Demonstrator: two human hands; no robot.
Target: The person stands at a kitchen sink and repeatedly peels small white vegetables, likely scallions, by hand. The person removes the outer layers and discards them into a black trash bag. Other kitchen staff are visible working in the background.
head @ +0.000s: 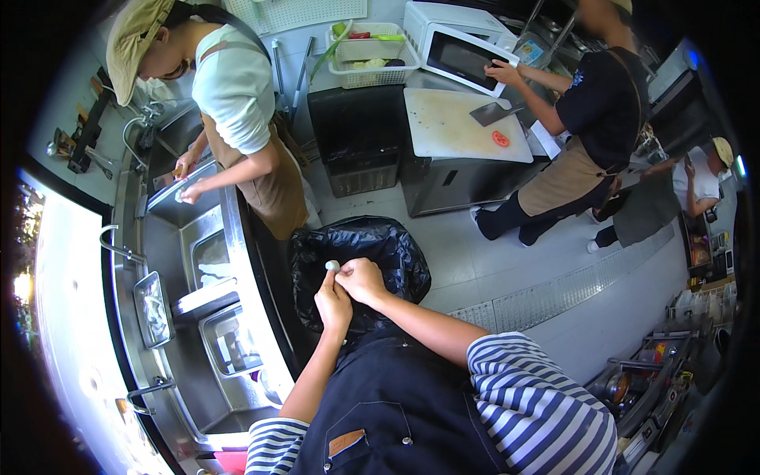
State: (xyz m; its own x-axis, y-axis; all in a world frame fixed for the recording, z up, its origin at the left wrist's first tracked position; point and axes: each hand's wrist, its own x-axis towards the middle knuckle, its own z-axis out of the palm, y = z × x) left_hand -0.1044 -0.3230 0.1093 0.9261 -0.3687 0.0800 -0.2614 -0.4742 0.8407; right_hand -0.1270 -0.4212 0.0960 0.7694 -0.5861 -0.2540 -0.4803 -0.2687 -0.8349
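Over a bin lined with a black plastic bag (409,261), my two hands meet at the fingertips. My left hand (333,306) holds up a small whitish rounded piece (332,266), too small to name for certain. The fingers of my right hand (361,280) are pinched together right beside that piece and appear to touch it. Whether they grip part of it is hidden. Dark folds of the bag surround both hands, and the bin's contents cannot be made out.
Left stands a steel sink counter (172,350) with taps and a steel tray (153,309). One person (237,101) works there; another (599,113) touches a white microwave (463,56). A cutting board (439,122) bears a cleaver (490,114) and tomato slice (500,139). A third person (647,208) stands right.
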